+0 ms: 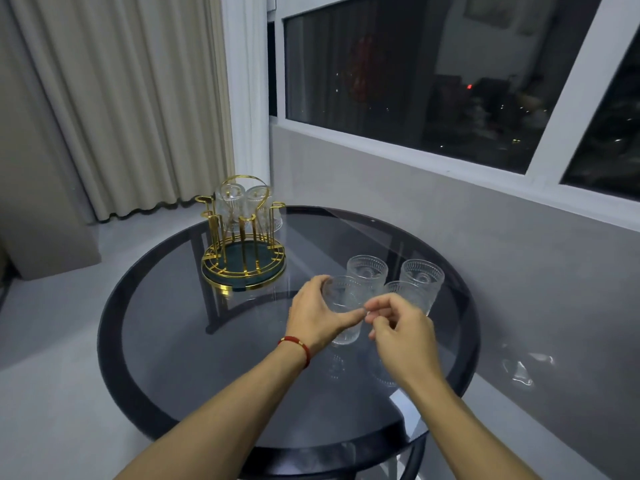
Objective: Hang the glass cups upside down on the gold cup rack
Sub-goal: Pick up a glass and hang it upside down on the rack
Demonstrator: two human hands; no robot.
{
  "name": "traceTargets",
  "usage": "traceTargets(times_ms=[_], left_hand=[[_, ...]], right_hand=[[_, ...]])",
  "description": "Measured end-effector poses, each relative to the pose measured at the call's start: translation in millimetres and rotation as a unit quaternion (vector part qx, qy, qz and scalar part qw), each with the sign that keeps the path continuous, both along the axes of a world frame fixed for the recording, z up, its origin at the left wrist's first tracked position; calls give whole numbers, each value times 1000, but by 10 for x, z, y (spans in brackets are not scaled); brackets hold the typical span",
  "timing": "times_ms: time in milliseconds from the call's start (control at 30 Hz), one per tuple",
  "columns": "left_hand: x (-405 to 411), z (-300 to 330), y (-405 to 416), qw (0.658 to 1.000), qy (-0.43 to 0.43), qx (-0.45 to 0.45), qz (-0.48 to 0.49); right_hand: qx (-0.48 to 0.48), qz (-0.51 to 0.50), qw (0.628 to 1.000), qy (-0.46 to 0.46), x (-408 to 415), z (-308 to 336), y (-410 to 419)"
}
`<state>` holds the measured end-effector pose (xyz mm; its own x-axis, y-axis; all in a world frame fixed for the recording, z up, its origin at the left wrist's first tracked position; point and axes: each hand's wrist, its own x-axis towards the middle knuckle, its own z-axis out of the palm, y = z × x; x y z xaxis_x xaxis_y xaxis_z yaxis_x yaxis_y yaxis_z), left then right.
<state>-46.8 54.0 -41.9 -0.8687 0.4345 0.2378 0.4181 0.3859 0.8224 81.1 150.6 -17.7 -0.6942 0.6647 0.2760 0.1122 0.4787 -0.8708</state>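
Observation:
The gold cup rack stands at the far left of the round glass table, with two glass cups hanging upside down on its back pegs. Several upright ribbed glass cups stand right of centre. My left hand wraps around the nearest cup, thumb across its front. My right hand is beside that cup with fingers curled, fingertips touching its side near my left thumb. Behind it stand a middle cup, a far right cup and another cup partly hidden by my right hand.
The table has a dark rim and smoked glass top with dark legs showing through. A grey wall and a window sill run along the right. Cream curtains hang behind the rack at the left. Pale floor surrounds the table.

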Motion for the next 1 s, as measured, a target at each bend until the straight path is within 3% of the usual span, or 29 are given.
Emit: traceTargets(times_ms=[100,233,400,467,533,567,633,700,733,800,867,1000], left_hand=[[-28,74,-140,999,-7,14,37],[-56,241,-438,995,-21,74,69],[-153,271,-729,986,-61,126,85],[-210,248,-788,984,-78,137,77],[-323,212,-872,982,-98,149,57],[-401,183,-916,981,-104,158,45],[-561,71,-996,987,-66,140,46],[-762,-102,-1085,994,8,44,100],[-873,-187,-1138,991,37,-28,124],[-1045,-387,-1226,973,89,-180,112],[-1160,-538,-1265,952,129,-268,68],[-1200,-594,-1248,951,145,-264,64]], right_hand=[[-31,58,997,-39,-49,-54,6],[-171,157,968,-96,-211,-110,-112],[-494,229,838,-29,-565,-109,-379],[-567,254,783,5,-693,-119,-435],[-591,250,766,38,-825,-118,-485],[-582,238,775,61,-903,-120,-504],[-502,191,838,97,-1023,-120,-522],[-366,149,913,96,-1086,-48,-535],[-311,149,934,98,-1125,20,-539],[-226,193,949,106,-1184,207,-531],[-128,223,961,98,-1300,464,-541],[26,243,965,92,-1828,1045,-702]])
